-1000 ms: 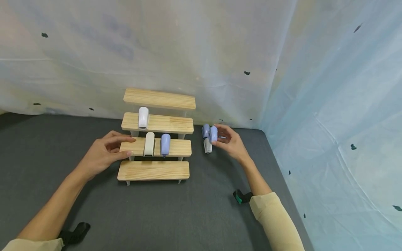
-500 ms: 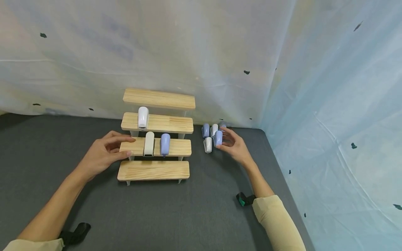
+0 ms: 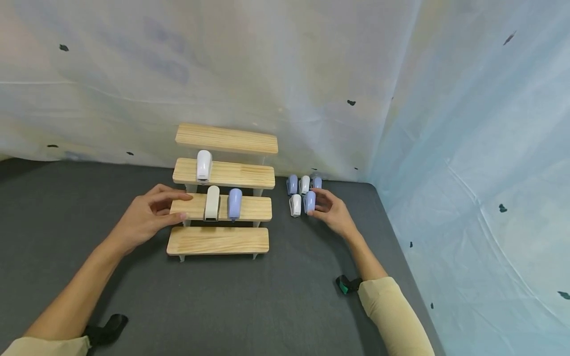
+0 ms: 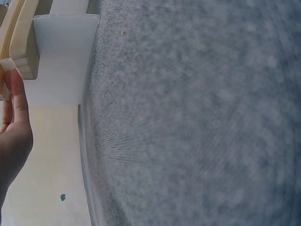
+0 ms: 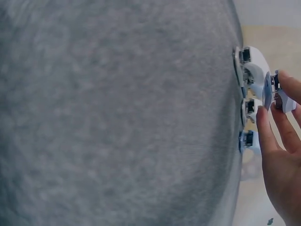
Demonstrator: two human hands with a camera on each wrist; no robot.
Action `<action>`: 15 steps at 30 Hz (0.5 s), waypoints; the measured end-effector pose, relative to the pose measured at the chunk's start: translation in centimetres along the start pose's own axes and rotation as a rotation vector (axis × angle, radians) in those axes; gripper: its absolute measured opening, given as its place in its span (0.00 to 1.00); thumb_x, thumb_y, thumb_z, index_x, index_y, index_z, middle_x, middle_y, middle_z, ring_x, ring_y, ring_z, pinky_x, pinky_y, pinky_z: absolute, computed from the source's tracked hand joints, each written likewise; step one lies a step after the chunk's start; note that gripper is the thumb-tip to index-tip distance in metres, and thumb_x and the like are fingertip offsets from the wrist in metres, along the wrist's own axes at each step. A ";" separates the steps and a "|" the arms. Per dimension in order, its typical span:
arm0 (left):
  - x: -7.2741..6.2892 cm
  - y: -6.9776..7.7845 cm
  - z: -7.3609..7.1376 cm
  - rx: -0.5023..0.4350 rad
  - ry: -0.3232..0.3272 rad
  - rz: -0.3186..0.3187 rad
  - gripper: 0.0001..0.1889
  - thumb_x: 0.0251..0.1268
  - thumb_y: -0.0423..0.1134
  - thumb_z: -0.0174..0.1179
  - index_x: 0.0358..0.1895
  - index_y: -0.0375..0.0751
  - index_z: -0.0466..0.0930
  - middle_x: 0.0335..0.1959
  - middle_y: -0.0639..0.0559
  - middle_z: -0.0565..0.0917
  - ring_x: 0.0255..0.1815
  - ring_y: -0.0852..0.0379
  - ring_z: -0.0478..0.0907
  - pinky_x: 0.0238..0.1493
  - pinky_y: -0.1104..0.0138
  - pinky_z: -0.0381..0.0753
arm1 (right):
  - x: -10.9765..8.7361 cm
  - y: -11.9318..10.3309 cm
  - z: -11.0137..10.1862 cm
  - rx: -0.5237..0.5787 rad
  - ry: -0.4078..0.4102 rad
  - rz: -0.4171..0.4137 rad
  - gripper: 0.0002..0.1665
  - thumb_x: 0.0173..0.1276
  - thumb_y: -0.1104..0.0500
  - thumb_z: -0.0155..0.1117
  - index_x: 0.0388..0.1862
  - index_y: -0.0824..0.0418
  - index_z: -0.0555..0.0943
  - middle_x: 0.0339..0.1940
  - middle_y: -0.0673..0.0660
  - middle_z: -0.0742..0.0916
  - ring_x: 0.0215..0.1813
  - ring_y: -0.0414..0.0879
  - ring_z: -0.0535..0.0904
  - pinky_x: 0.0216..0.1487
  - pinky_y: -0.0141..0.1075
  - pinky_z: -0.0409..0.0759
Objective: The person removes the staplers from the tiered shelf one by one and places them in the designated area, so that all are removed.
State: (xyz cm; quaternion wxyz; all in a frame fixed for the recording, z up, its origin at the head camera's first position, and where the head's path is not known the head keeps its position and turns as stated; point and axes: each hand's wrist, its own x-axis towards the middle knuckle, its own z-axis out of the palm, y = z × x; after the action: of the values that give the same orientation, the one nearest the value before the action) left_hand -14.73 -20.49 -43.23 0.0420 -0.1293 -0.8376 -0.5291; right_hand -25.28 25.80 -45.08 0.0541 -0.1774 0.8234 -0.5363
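Stapler, light blue (image 3: pixel 309 202), is pinched between the thumb and fingers of the right hand (image 3: pixel 333 215); in the right wrist view it is shown raised just above the dark cloth (image 3: pixel 285 301). It is flanked on its left by a white stapler (image 3: pixel 295 205). Behind these, a row of three is laid on the cloth: a blue stapler (image 3: pixel 291 185), a second white stapler (image 3: pixel 305 184) and a rear blue stapler (image 3: pixel 317 183), the last partly hidden by the fingers.

Stand, four wooden tiers, is placed to the left of this group. Its third board from the top (image 3: pixel 256 209) is gripped at the left end by the left hand (image 3: pixel 144 217), the thumb being set at the front edge. On that board a cream stapler (image 3: pixel 212 203) and a lavender stapler (image 3: pixel 234 203) are set side by side, apart. On the second board (image 3: pixel 245 174) a glossy white stapler (image 3: pixel 204 165) is stood near the left end. The scene is backed by a pale curtain (image 3: pixel 285 64), marked with dark patches.
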 end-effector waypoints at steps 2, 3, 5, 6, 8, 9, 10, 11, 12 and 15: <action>0.0 0.0 0.1 -0.001 0.003 -0.007 0.20 0.64 0.38 0.69 0.60 0.45 0.82 0.50 0.53 0.74 0.44 0.54 0.64 0.46 0.76 0.68 | 0.0 0.3 0.0 -0.004 0.004 0.003 0.39 0.59 0.72 0.73 0.70 0.64 0.71 0.64 0.65 0.78 0.64 0.58 0.75 0.56 0.37 0.78; 0.1 0.1 0.1 -0.002 0.003 -0.009 0.20 0.64 0.38 0.69 0.60 0.45 0.82 0.50 0.53 0.73 0.44 0.54 0.64 0.46 0.76 0.68 | 0.0 0.5 0.1 -0.007 0.007 0.006 0.39 0.59 0.72 0.73 0.70 0.64 0.71 0.63 0.65 0.78 0.64 0.58 0.76 0.56 0.37 0.78; 0.1 0.0 0.1 -0.001 0.003 -0.009 0.20 0.64 0.38 0.69 0.60 0.45 0.82 0.50 0.53 0.74 0.44 0.54 0.63 0.46 0.76 0.68 | 0.0 0.7 0.1 -0.009 0.009 0.008 0.39 0.59 0.72 0.73 0.70 0.64 0.72 0.63 0.65 0.79 0.63 0.58 0.76 0.56 0.38 0.79; 0.1 0.0 0.2 -0.007 0.006 -0.017 0.20 0.64 0.38 0.69 0.60 0.46 0.82 0.50 0.53 0.74 0.44 0.54 0.64 0.46 0.76 0.68 | 0.0 0.8 0.1 -0.009 0.010 0.011 0.39 0.59 0.72 0.73 0.70 0.64 0.72 0.63 0.65 0.79 0.63 0.58 0.77 0.56 0.38 0.79; 0.1 -0.1 0.1 -0.001 0.002 -0.004 0.20 0.64 0.38 0.69 0.60 0.45 0.82 0.50 0.53 0.73 0.44 0.54 0.63 0.46 0.75 0.68 | 0.1 1.1 0.2 -0.014 0.010 0.015 0.39 0.59 0.72 0.73 0.69 0.64 0.72 0.62 0.65 0.79 0.62 0.58 0.77 0.56 0.39 0.79; 0.1 -0.1 0.1 0.000 0.003 -0.003 0.20 0.64 0.38 0.69 0.60 0.45 0.82 0.50 0.53 0.73 0.43 0.54 0.63 0.45 0.75 0.68 | 0.1 1.2 0.2 -0.018 0.011 0.018 0.39 0.59 0.72 0.73 0.69 0.64 0.72 0.62 0.66 0.79 0.62 0.58 0.78 0.56 0.39 0.79; 0.0 -0.1 0.1 0.000 0.003 0.000 0.20 0.64 0.38 0.69 0.60 0.45 0.82 0.50 0.53 0.74 0.43 0.54 0.63 0.44 0.74 0.68 | 0.2 1.3 0.3 -0.021 0.008 0.014 0.38 0.59 0.72 0.73 0.69 0.65 0.71 0.62 0.67 0.79 0.61 0.59 0.78 0.56 0.39 0.79; 0.0 -0.1 0.1 0.000 0.003 -0.001 0.20 0.64 0.38 0.69 0.60 0.45 0.82 0.49 0.53 0.74 0.43 0.54 0.63 0.44 0.74 0.68 | 0.1 1.2 0.3 -0.018 0.006 0.014 0.38 0.59 0.72 0.73 0.69 0.67 0.71 0.62 0.68 0.79 0.61 0.59 0.78 0.56 0.39 0.79; 0.0 0.0 0.1 -0.002 0.005 -0.007 0.20 0.64 0.38 0.69 0.59 0.45 0.82 0.49 0.53 0.74 0.43 0.54 0.63 0.44 0.74 0.68 | 0.1 0.9 0.4 -0.012 0.005 0.015 0.38 0.59 0.72 0.73 0.69 0.68 0.71 0.62 0.69 0.79 0.61 0.60 0.78 0.56 0.40 0.79; 0.0 0.1 0.0 -0.004 0.003 -0.008 0.20 0.65 0.38 0.69 0.60 0.45 0.82 0.49 0.53 0.73 0.42 0.53 0.63 0.43 0.74 0.69 | -0.1 -0.2 0.5 -0.007 0.002 0.017 0.38 0.59 0.73 0.73 0.69 0.72 0.70 0.61 0.71 0.79 0.61 0.63 0.77 0.56 0.39 0.79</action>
State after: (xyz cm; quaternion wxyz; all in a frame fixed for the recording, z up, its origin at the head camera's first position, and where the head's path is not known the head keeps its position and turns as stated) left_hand -14.70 -20.40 -43.13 0.0410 -0.1254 -0.8370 -0.5310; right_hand -24.98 25.31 -45.11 0.0575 -0.1701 0.8267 -0.5332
